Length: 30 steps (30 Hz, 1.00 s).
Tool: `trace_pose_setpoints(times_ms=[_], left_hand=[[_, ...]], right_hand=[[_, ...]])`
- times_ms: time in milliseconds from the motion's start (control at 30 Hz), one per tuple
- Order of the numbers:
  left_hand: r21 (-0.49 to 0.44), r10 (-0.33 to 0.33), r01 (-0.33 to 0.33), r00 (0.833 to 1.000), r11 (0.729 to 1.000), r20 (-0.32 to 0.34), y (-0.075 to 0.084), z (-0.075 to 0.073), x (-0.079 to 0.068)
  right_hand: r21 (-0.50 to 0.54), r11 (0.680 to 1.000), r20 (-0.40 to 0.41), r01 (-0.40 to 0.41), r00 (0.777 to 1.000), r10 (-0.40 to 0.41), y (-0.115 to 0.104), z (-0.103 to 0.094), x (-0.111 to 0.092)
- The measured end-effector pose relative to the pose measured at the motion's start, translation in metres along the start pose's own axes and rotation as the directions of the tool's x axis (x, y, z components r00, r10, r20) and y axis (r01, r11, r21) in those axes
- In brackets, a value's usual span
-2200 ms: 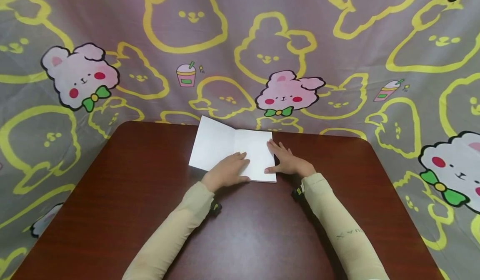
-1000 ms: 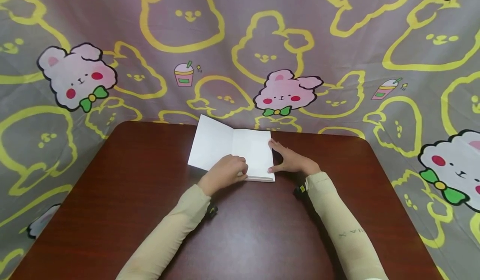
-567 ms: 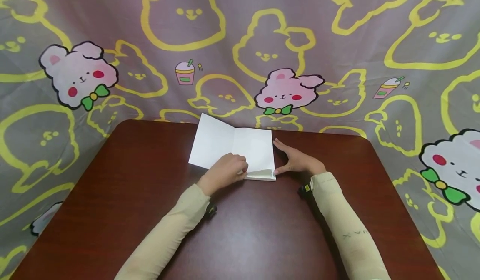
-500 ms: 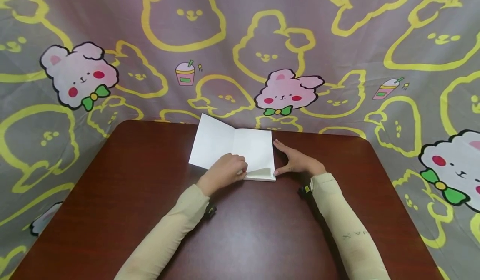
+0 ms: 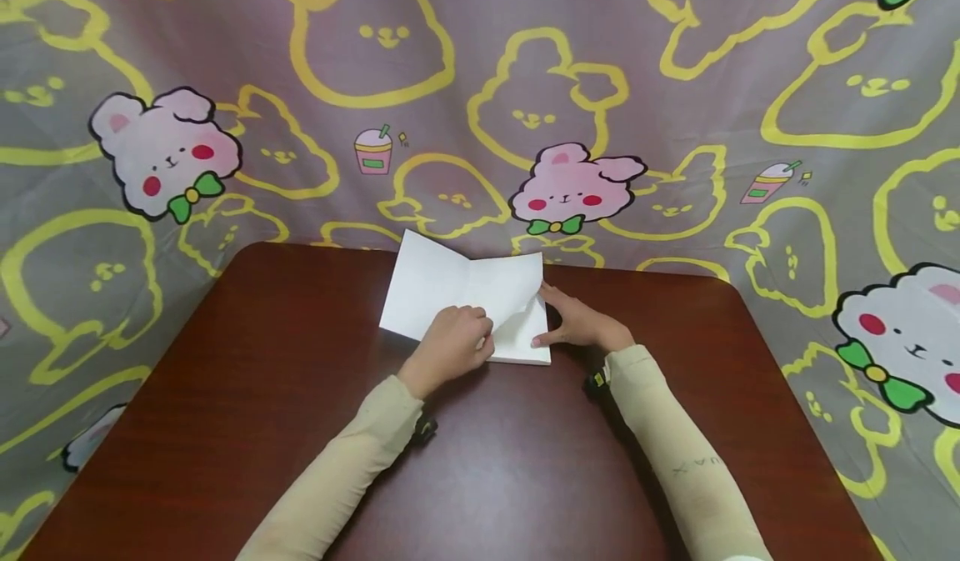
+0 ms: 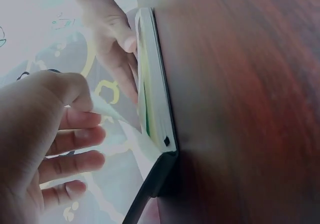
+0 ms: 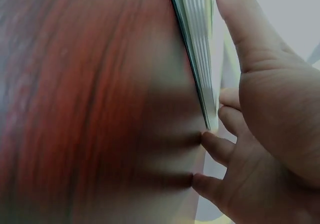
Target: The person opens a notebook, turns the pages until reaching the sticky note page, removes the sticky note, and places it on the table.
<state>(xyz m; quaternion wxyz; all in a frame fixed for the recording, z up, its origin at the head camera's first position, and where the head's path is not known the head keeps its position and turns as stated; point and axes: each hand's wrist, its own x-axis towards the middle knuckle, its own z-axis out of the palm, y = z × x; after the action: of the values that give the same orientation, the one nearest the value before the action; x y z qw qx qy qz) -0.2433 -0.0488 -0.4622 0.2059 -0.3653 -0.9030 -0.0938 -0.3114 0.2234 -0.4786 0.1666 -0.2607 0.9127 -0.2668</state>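
A notebook with blank white pages lies spread near the table's far edge. My left hand pinches a page between thumb and index finger at its near edge, and that leaf bows up off the right-hand stack. In the left wrist view the lifted page rises beside a dark cover, while the other fingers hang loosely curled. At the notebook's right side, my right hand has its fingers spread along the edge and its thumb over the page corner. The right wrist view shows its fingertips by the page edges.
The reddish-brown wooden table extends in front of and beside the notebook. Directly behind it hangs a patterned curtain with cartoon animals. Dark wrist cameras sit under the sleeves, close over the tabletop.
My left hand has curled its fingers and raised the page, which now lifts higher toward the right edge. The right hand drew slightly away, then returned to the notebook's edge.
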Motion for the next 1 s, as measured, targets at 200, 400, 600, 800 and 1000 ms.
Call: trace_pose_setpoints(times_ms=[200,400,600,800,1000], left_hand=[[0.007,-0.043,0.043,0.996,0.999,-0.081,-0.001,-0.005,-0.001],[0.017,-0.065,0.068,0.990,0.998,-0.123,-0.006,-0.014,-0.004],[0.027,-0.082,0.089,0.975,0.996,-0.205,-0.015,-0.026,-0.005],[0.025,-0.116,0.123,0.974,0.992,-0.196,-0.019,-0.036,-0.007],[0.018,-0.129,0.136,0.970,0.991,-0.207,-0.023,-0.043,-0.011]], right_hand=[[-0.057,0.996,0.005,-0.063,0.998,0.063,-0.006,0.001,0.001],[-0.056,0.997,0.013,-0.050,0.999,0.051,-0.007,0.002,0.000],[-0.047,0.998,0.019,-0.049,0.999,0.050,-0.008,0.003,-0.001],[-0.047,0.997,0.021,-0.053,0.998,0.054,-0.005,0.004,-0.001],[-0.037,0.998,0.018,-0.043,0.999,0.043,-0.005,0.005,-0.002]])
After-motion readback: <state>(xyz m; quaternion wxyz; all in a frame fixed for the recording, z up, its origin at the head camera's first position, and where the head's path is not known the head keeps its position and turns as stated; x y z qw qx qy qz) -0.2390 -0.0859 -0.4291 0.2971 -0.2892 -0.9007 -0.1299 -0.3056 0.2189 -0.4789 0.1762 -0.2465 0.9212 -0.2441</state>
